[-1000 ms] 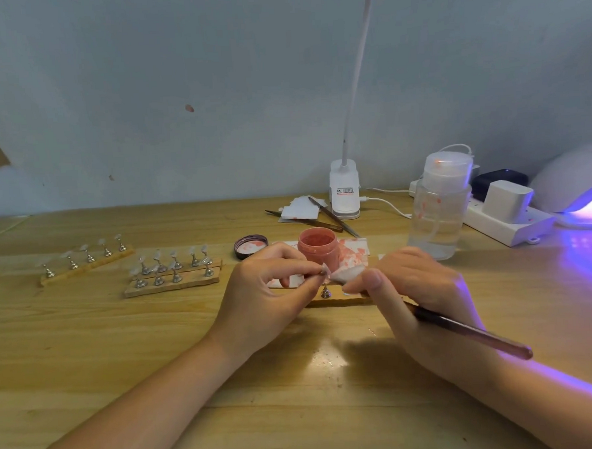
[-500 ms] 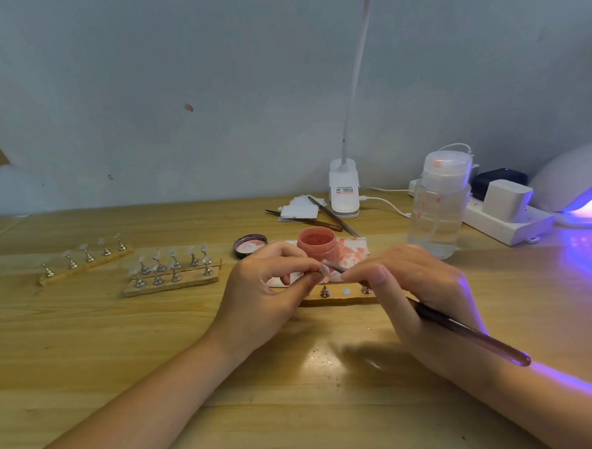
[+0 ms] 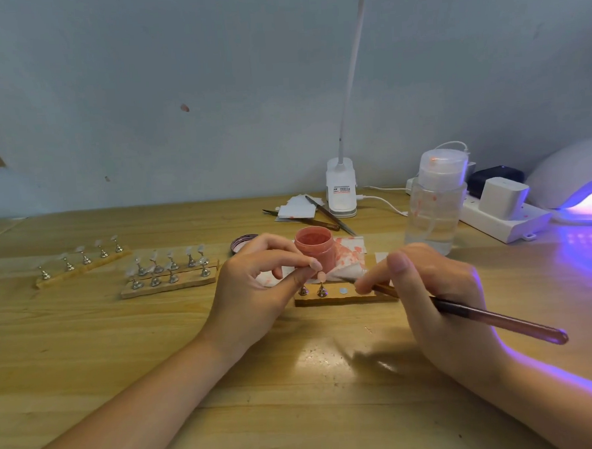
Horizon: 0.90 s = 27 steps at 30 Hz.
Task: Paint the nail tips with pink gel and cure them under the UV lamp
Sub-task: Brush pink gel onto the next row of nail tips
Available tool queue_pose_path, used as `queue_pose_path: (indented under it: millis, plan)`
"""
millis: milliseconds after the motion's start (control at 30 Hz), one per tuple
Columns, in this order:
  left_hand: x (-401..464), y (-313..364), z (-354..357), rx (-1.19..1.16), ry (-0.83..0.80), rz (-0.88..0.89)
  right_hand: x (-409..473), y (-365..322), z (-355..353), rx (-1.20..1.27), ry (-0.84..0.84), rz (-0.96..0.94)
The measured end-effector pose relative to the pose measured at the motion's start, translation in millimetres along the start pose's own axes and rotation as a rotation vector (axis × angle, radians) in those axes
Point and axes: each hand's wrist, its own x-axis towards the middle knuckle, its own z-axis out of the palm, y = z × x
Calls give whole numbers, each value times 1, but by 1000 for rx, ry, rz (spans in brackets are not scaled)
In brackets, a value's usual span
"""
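Since a moment ago my right hand has drawn away to the right, and the pink nail tip now stands on its little metal stand on the wooden strip between my hands. My right fingers are curled around the brush, its handle sticking out toward the right, the bristle end hidden behind my fingers. My left hand sits just left of the tip, thumb and forefinger pinched together beside it; I cannot tell whether they touch it. Just behind stands the open jar of pink gel on a stained paper, its lid to the left. Farther left lie two strips of clear tips. At the far right the UV lamp glows violet, beside a clear bottle
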Motion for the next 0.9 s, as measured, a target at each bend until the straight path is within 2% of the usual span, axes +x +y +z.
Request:
queue_pose_path:
  millis: [233, 533, 633, 767, 900]
  plan:
    - [0, 2, -1, 20, -12, -21, -1, -2, 4, 47, 26, 115]
    - [1, -1, 0, 50, -15, 6, 0, -8, 8, -40, -53, 53]
    - [1, -2, 1, 32, -15, 15, -2, -6, 7, -26, -74, 34]
    - [1, -1, 1, 20, -14, 18, -1, -7, 7, -2, -17, 38]
    - [1, -2, 1, 31, -22, 6, 0, -8, 7, 8, -76, 57]
